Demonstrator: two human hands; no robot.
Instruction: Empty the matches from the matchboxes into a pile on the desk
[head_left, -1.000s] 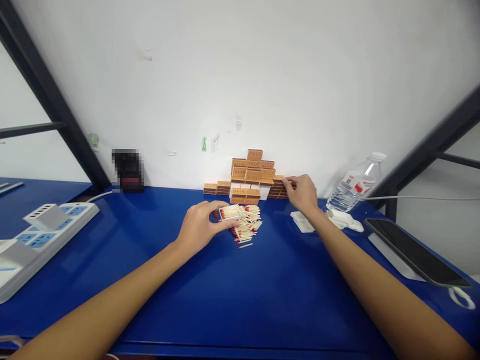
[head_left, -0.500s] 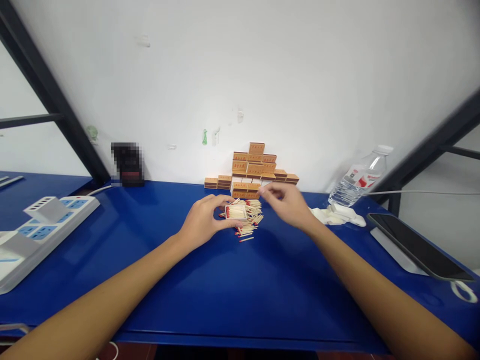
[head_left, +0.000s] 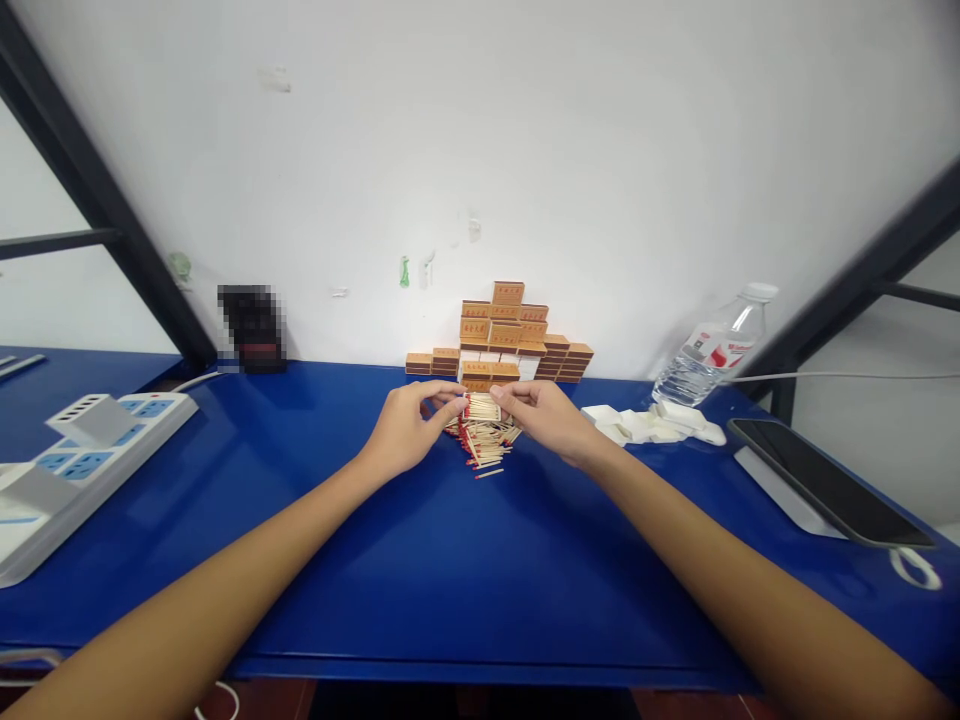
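A small white matchbox tray (head_left: 482, 407), filled with red-headed matches, is held between my two hands over a loose match pile (head_left: 487, 443) on the blue table. My left hand (head_left: 409, 422) pinches the tray's left end. At its right end, the fingers of my right hand (head_left: 551, 415) are closed on it. Directly behind the tray stand orange matchboxes (head_left: 475, 370) in a low row. Farther back, more orange matchboxes (head_left: 506, 333) are stacked against the wall. One single match (head_left: 490, 473) lies in front of the pile.
White empty-looking trays (head_left: 637, 427) lie to the right, near a leaning water bottle (head_left: 709, 350) and a phone (head_left: 825, 480) on a stand. A power strip (head_left: 127, 440) with chargers lies at left. A blurred black object (head_left: 253, 330) stands by the wall.
My right hand has come in to the tray's right end. The left hand has lifted the tray slightly back and to the right, showing more of the pile. The camera view has shifted slightly.
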